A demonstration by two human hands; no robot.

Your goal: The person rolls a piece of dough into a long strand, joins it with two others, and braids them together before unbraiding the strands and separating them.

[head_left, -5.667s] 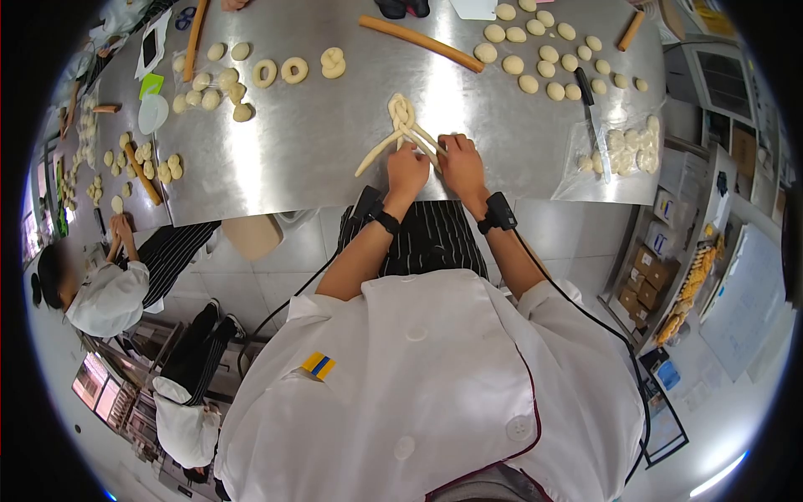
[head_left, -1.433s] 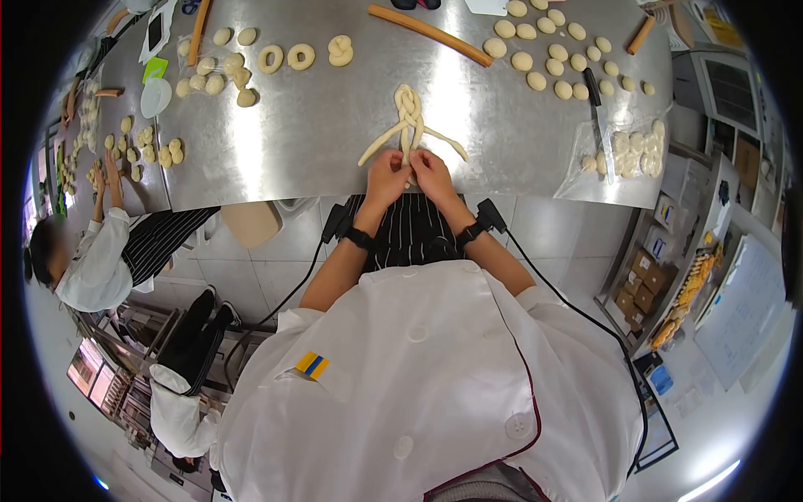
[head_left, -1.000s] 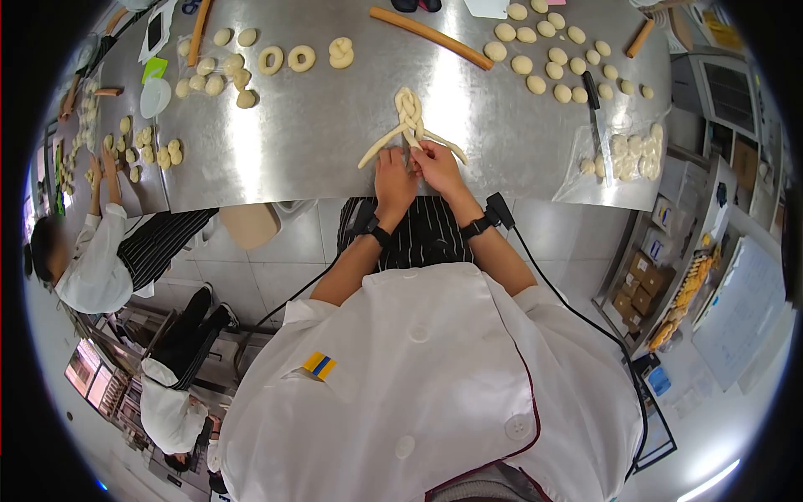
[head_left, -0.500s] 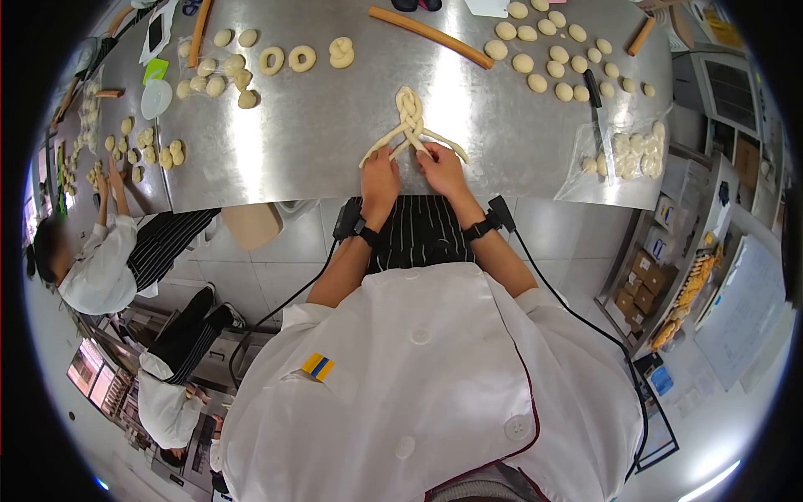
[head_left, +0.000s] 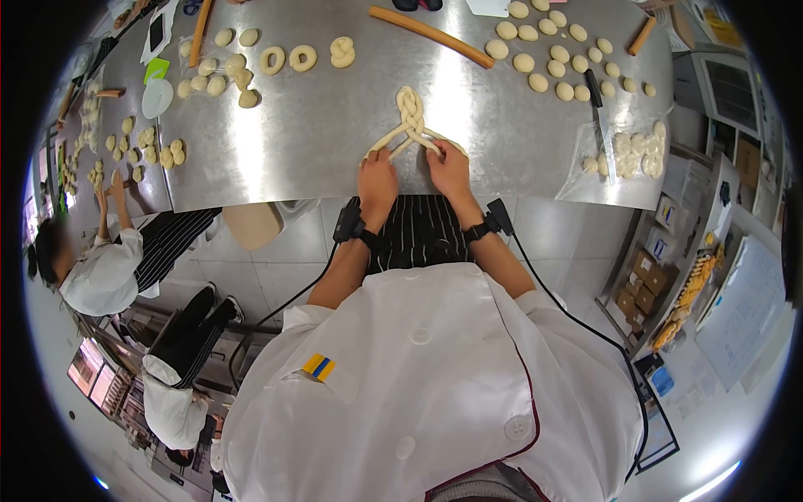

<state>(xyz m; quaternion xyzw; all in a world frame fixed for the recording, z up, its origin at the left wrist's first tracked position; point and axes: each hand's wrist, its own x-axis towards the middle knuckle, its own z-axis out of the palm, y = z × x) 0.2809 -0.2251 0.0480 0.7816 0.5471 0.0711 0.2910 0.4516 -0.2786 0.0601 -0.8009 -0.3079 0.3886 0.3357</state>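
Note:
A partly braided piece of dough (head_left: 410, 107) lies on the steel table near its front edge, its plaited top pointing away from me and several loose strands spreading toward me. My left hand (head_left: 378, 177) is closed round the strand ends on the left side. On the right, my right hand (head_left: 450, 167) grips strands between thumb and fingers. The strand ends under both hands are partly hidden. Beyond the braid lie two dough rings (head_left: 303, 58) and a knotted dough piece (head_left: 342, 52).
A rolling pin (head_left: 431, 37) lies at the back. Dough balls (head_left: 538, 83) spread at the right, beside a black-handled knife (head_left: 600, 125) and bagged dough (head_left: 640, 155). More dough balls (head_left: 216, 85) sit left. A co-worker (head_left: 100, 263) handles dough at the far left.
My hands have moved slightly apart, the right one to the right, drawing the loose strands outward. The plaited top has stayed in place.

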